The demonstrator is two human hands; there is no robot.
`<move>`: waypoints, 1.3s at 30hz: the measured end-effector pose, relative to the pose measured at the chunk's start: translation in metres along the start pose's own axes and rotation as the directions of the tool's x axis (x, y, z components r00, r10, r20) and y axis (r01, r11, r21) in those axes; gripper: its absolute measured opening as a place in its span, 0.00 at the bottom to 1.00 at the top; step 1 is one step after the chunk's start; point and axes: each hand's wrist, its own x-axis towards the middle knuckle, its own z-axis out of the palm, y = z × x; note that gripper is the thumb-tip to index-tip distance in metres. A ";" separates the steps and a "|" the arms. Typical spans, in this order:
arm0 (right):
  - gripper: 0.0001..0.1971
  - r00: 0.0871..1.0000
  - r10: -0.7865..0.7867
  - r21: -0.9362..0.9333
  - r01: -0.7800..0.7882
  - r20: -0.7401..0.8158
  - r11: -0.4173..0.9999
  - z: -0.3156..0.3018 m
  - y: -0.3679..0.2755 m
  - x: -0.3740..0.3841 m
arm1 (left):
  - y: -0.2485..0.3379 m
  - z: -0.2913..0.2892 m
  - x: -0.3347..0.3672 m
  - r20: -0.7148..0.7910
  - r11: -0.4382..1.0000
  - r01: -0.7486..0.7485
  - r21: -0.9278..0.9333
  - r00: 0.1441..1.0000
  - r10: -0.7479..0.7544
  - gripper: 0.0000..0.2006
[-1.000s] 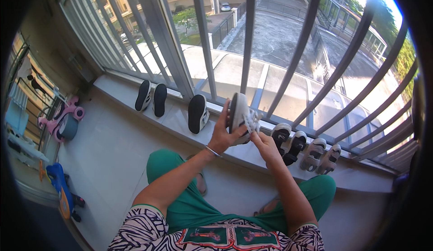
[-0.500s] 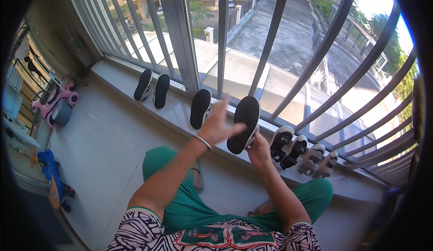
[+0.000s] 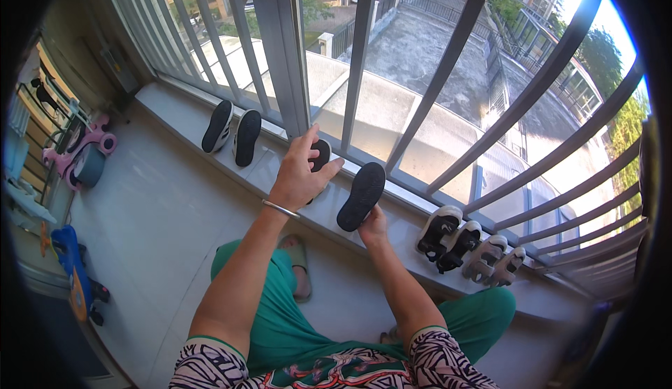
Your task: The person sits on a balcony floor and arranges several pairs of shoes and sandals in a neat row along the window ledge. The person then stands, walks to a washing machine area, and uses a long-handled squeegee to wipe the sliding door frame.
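Observation:
My right hand (image 3: pixel 374 225) grips the lower end of a shoe (image 3: pixel 361 197), whose dark sole faces me as it stands tilted up by the ledge. My left hand (image 3: pixel 297 175), a bangle on its wrist, is over another dark-soled shoe (image 3: pixel 321 155) leaning at the railing. Its fingers and thumb are spread, and they hide most of that shoe; whether they touch it I cannot tell. Farther left, a black-and-white shoe (image 3: pixel 218 127) and a matching shoe (image 3: pixel 247 138) lean against the railing, soles outward.
Black-and-white sandals (image 3: pixel 439 231) and grey sandals (image 3: pixel 484 257) lean along the ledge (image 3: pixel 175 112) at right. Metal bars (image 3: pixel 357 60) rise behind it. On the floor (image 3: pixel 161 200) at left are a pink ride-on toy (image 3: pixel 78 152) and a blue-and-orange scooter (image 3: pixel 73 270).
My left hand has moved left, away from the shoe in my right hand, to the shoe beside it. My right hand still holds its shoe, which sits slightly farther left in view.

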 end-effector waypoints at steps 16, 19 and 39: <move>0.16 1.000 0.007 0.096 -0.004 -0.027 0.995 -0.005 0.001 0.031 | 0.005 0.024 0.013 0.044 0.995 -0.073 -0.065 0.996 0.076 0.36; 0.15 0.999 0.034 0.090 -0.030 -0.042 0.995 -0.011 -0.005 0.035 | 0.004 0.026 0.012 0.066 0.996 -0.059 -0.065 0.996 0.063 0.36; 0.17 0.988 0.046 0.107 -0.030 -0.146 0.994 -0.007 -0.008 0.039 | 0.000 0.032 0.014 0.131 0.996 -0.042 -0.078 0.990 0.052 0.34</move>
